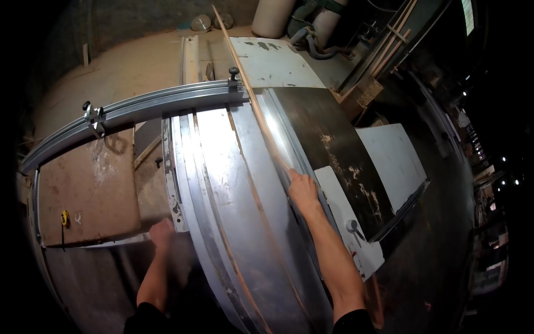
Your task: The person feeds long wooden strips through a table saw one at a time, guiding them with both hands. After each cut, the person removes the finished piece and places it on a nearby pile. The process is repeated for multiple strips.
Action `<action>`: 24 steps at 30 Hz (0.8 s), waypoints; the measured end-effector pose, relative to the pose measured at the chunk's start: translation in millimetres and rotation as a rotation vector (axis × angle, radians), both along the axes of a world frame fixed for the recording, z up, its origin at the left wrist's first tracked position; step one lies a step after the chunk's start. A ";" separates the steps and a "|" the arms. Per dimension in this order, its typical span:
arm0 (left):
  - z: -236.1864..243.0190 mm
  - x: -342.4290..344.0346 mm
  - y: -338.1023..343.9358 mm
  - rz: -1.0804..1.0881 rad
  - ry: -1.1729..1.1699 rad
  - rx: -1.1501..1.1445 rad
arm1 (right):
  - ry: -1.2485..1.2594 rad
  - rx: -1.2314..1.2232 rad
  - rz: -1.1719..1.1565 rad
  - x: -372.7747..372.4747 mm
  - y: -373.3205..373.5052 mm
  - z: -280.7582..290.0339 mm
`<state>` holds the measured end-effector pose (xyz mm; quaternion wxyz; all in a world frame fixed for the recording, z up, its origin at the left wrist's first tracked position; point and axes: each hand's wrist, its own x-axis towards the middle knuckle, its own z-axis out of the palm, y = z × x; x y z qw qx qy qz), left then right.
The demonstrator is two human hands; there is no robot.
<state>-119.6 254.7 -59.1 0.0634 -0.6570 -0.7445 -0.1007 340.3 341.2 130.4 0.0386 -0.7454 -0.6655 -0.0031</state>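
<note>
My right hand (pixel 304 192) is closed around the near end of a long, thin wooden strip (pixel 253 100). The strip runs away from me along the metal bed (pixel 222 161) of a sliding table saw, its far end reaching past the machine. At the near edge of the side table, my left hand (pixel 161 231) is closed on the metal frame edge; its fingers are partly hidden and slightly blurred. Left of that hand lies a brown board surface (pixel 92 189) within the frame.
A curved-looking aluminium fence (pixel 161 100) with a clamp stop (pixel 94 119) crosses the far side. A yellow tape measure (pixel 65 219) rests on the brown board. To the right are a dark table section (pixel 328 150) and a lever knob (pixel 351 225). Dust bags (pixel 272 16) stand behind.
</note>
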 end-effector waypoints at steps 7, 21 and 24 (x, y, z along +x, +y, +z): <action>17.6 1.3 8.3 -0.009 -0.136 -0.098 | 0.059 -0.038 0.045 -3.5 90.0 17.1; 44.0 -4.9 21.0 0.005 -0.348 -0.222 | -0.093 -0.181 0.026 -69.2 234.6 51.0; 38.4 -7.5 22.2 -0.031 -0.322 -0.234 | -0.114 -0.184 -0.013 -74.8 237.5 54.9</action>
